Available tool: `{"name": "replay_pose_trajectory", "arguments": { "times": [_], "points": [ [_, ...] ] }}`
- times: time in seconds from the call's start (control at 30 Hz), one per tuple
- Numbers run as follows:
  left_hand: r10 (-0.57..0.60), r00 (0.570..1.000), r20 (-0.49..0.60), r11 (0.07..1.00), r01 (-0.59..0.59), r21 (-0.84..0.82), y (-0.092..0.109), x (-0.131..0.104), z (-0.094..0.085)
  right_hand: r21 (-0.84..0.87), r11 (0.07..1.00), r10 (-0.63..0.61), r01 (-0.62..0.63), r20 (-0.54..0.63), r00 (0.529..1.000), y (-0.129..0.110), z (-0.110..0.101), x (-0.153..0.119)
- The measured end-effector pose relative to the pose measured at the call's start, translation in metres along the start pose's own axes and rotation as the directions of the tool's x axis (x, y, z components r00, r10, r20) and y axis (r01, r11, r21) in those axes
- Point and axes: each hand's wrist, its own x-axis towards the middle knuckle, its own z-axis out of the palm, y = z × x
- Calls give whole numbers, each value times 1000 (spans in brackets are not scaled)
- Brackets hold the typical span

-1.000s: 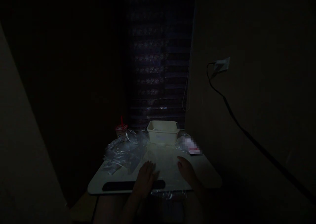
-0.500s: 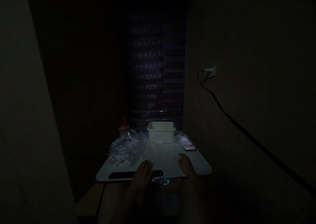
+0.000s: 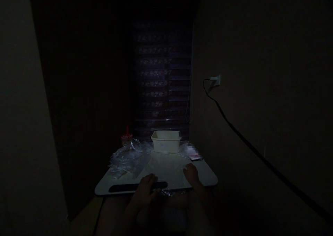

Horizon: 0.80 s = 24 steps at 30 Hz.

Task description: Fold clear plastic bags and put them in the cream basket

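The white tabletop point(image 3: 166, 168) lies before the person, its front edge crossing beneath both forearms, with a long dark slot point(image 3: 122, 188) along its left front. The left hand point(image 3: 145, 187) reaches forward over this slot from the lower left, back upward, fingers extended and thumb apart; it is open, though the gloom hides whether it presses on the surface. The right hand point(image 3: 191, 173) comes in from the lower right, over the right part of the top, its fingers bent toward the left; whether it is closed on anything cannot be told. Bare tabletop separates the two hands. Shiny clear film point(image 3: 168, 193) shows at the front edge between the forearms. Crumpled clear plastic point(image 3: 128, 159) covers the left side, beyond the left hand, and a cup point(image 3: 126, 140) with a red lid and straw stands behind it. A pale tub point(image 3: 166, 146) sits at the far middle, and a pixelated packet point(image 3: 193, 153) lies to its right, beyond the right hand. Behind hangs a striped blind point(image 3: 153, 80).
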Motion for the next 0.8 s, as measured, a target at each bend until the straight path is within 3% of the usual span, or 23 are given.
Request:
{"name": "replay_pose_trajectory", "arguments": {
  "times": [0.17,0.3,0.4,0.6,0.8],
  "points": [
    [-49,997,65,998,46,41,17,-1,-8,-29,994,108,-107,21,994,-3,-5,6],
    [-171,981,86,982,163,97,31,4,-3,-29,990,142,-140,76,987,-6,-5,7],
    [-240,964,114,966,225,131,30,11,1,4,994,111,-112,108,988,-5,-5,7],
    [-224,953,205,969,195,152,17,18,-2,47,994,97,-100,79,992,-6,-9,2],
    [-233,945,230,964,193,185,21,17,-3,156,981,106,-112,45,993,-5,-7,-2]
  ]
}}
